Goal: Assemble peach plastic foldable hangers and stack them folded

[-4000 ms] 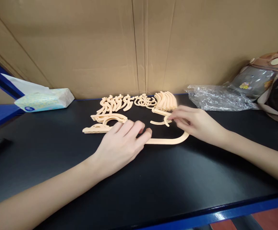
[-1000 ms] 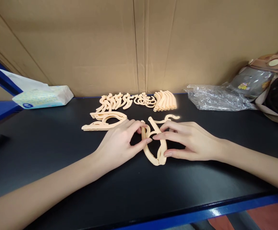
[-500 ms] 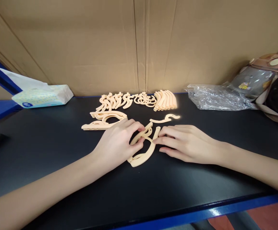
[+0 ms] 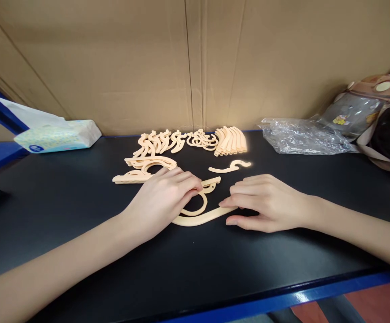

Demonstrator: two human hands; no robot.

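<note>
A beige plastic folding clothes hanger (image 4: 198, 219) lies on the black table, its two curved arms spread apart with a ring piece (image 4: 204, 206) between them. Over its left part, my left hand (image 4: 164, 197) pinches the upper arm, covering the joint end. The free tip of that arm (image 4: 213, 181) sticks out past the fingers. My right hand (image 4: 265, 204) has its thumb and fingertips closed about the right end of the lower arm. Just beyond the hands lies a loose hook piece (image 4: 230, 167) with one curved arm.
Folded beige hangers (image 4: 132, 178) lie behind my left hand. Along the back are rows of hook pieces (image 4: 161, 142), rings (image 4: 201, 140) and curved arms (image 4: 231, 141). A tissue pack (image 4: 60, 134) stands at left. Clear plastic wrap (image 4: 302, 137) and a bottle (image 4: 356, 110) are at right.
The hanger has turned and its arms have swung; the lower arm's free end has moved right and nearer me. My left hand has shifted its grip along the upper arm.
</note>
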